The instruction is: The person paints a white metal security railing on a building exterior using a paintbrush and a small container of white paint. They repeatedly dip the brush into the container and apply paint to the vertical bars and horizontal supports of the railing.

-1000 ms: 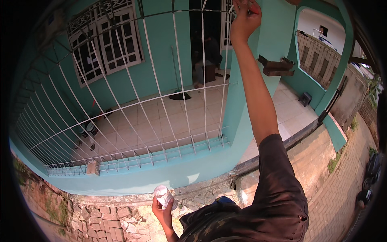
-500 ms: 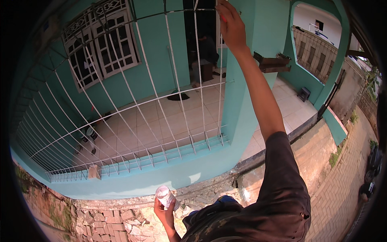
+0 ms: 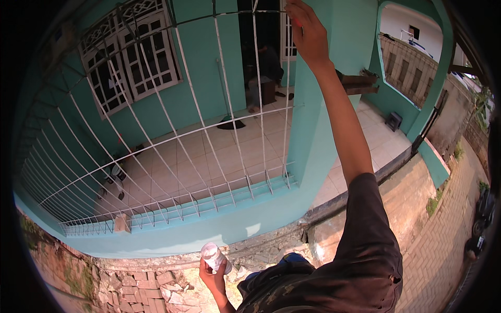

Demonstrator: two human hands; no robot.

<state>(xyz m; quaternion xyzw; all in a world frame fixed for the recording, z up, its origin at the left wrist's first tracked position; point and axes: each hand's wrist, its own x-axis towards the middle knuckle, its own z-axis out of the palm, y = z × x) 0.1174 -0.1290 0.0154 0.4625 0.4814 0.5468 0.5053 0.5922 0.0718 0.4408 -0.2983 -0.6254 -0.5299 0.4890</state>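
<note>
The left hand is holding a white cup-shaped container below and in front of the barred grille, its fingers wrapping around the container's side, which is tilting slightly. The right hand is reaching up at the grille's upper right end, with its fingers clamping on a red object; only a bit of that is showing, so its full shape cannot be told. Whether the fingertips are touching the grille cannot be told either.

A turquoise pillar is standing at the grille's right end, and a low turquoise wall is running beneath it. A small block is resting on that wall, at the grille's lower left. Behind the grille, a broom is standing on the tiled floor, and a person is sitting in the doorway. Broken paving bricks are lying below the grille, left of the container.
</note>
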